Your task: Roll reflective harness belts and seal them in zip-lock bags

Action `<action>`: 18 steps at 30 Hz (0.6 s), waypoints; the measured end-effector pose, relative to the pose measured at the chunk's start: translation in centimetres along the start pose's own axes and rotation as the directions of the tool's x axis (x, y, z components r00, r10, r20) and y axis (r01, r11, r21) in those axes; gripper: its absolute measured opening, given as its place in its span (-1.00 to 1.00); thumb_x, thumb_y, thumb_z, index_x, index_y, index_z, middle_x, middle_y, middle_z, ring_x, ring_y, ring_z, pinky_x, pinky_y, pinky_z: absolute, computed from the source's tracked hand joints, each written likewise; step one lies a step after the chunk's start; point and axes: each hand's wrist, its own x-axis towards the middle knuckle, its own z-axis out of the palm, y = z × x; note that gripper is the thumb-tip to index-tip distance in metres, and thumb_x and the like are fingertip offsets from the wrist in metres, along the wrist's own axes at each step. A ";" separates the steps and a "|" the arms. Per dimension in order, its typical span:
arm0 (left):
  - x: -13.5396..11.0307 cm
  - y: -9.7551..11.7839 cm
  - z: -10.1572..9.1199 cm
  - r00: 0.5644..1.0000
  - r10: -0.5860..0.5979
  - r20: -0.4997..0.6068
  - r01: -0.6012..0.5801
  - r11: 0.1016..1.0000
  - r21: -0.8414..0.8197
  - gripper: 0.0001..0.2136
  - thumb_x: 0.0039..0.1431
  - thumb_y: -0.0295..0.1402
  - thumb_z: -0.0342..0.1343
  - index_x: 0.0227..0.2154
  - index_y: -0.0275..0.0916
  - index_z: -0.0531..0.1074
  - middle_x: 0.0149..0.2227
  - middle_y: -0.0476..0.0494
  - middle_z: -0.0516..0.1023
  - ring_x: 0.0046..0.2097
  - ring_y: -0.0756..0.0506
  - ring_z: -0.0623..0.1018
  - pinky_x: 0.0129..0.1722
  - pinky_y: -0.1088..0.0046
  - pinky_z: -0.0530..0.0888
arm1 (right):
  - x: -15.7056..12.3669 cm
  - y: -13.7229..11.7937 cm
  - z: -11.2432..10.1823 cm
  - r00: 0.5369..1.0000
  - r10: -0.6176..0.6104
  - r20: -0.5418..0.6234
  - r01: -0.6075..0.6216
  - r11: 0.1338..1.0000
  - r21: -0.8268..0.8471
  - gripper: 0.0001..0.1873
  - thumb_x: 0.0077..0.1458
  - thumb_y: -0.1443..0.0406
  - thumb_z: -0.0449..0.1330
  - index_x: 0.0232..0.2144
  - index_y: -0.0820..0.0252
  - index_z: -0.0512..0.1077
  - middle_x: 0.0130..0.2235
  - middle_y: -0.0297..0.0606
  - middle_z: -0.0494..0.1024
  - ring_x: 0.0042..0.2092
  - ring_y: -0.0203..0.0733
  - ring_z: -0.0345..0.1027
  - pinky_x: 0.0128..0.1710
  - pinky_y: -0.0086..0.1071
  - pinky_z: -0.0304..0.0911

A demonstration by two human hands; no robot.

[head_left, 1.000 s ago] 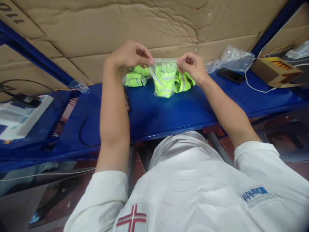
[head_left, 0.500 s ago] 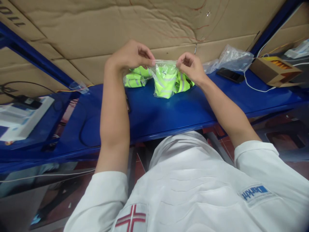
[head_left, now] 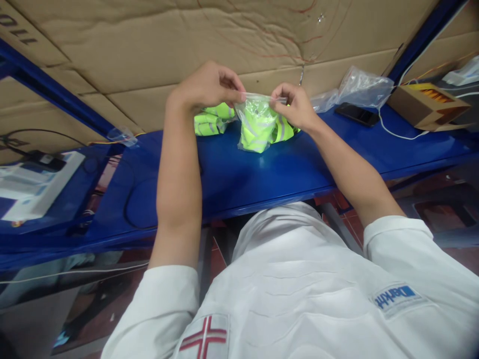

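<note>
Between my hands hangs a clear plastic bag (head_left: 257, 124) holding a folded fluorescent yellow-green fabric with grey reflective stripes. My left hand (head_left: 215, 87) pinches the bag's top left corner between thumb and fingers. At the top right, my right hand (head_left: 294, 103) pinches the upper edge, with a short bit of the edge showing past the fingertips. Behind the left wrist lies another striped yellow-green bundle (head_left: 210, 122), partly hidden. A further striped yellow-green piece (head_left: 283, 129) shows behind the bag, below my right hand.
On the blue table (head_left: 239, 184), a black phone (head_left: 357, 114), a crumpled clear bag (head_left: 364, 87), and an open cardboard box (head_left: 426, 107) lie to the right. A white cable crosses there. Cardboard (head_left: 149, 45) lines the back. White boxes (head_left: 41, 184) and a black adapter (head_left: 47, 160) sit left.
My right hand has slid slightly left along the bag's top edge, so a bit of the edge now sticks out past it. My left hand keeps its pinch on the corner.
</note>
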 end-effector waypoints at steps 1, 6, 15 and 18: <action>0.0 0.1 0.1 1.000 0.005 -0.004 -0.005 1.000 0.009 -0.77 -0.05 -0.08 0.42 -0.39 -0.06 0.64 -0.38 -0.10 0.64 -0.32 -0.10 0.51 -0.15 0.21 0.50 | 0.0 0.0 0.0 1.000 -0.013 0.001 0.013 1.000 -0.006 -0.56 0.06 -0.17 0.35 -0.41 0.00 0.43 -0.34 -0.31 0.56 -0.21 -0.15 0.37 -0.13 -0.21 0.34; 0.1 0.4 0.4 1.000 0.015 -0.018 -0.015 1.000 0.021 -0.84 0.00 -0.25 0.37 -0.37 -0.18 0.62 -0.43 -0.12 0.58 -0.37 -0.06 0.50 -0.24 0.31 0.44 | -0.1 -0.3 -0.3 1.000 -0.008 -0.002 0.008 1.000 -0.010 -0.64 0.07 -0.08 0.38 -0.43 -0.01 0.44 -0.30 -0.32 0.57 -0.22 -0.12 0.41 -0.14 -0.20 0.36; 0.1 0.3 0.3 1.000 0.021 -0.011 -0.020 0.999 0.036 -0.79 -0.05 -0.11 0.38 -0.39 -0.09 0.62 -0.39 -0.14 0.60 -0.34 -0.11 0.51 -0.21 0.22 0.45 | 0.0 -0.6 -1.0 0.999 0.044 -0.017 -0.045 0.999 -0.024 -0.53 -0.09 -0.21 0.44 -0.47 -0.05 0.45 -0.36 -0.27 0.60 -0.20 -0.06 0.42 -0.22 -0.17 0.36; 0.2 0.3 0.4 0.999 0.022 -0.037 -0.020 0.998 0.056 -0.81 -0.06 -0.18 0.36 -0.40 -0.16 0.62 -0.44 -0.15 0.57 -0.38 -0.08 0.49 -0.26 0.27 0.44 | -0.1 -1.1 -1.0 0.999 0.039 0.007 -0.039 0.998 -0.058 -0.51 -0.08 -0.25 0.40 -0.42 -0.06 0.48 -0.30 -0.27 0.63 -0.15 -0.03 0.44 -0.21 -0.17 0.36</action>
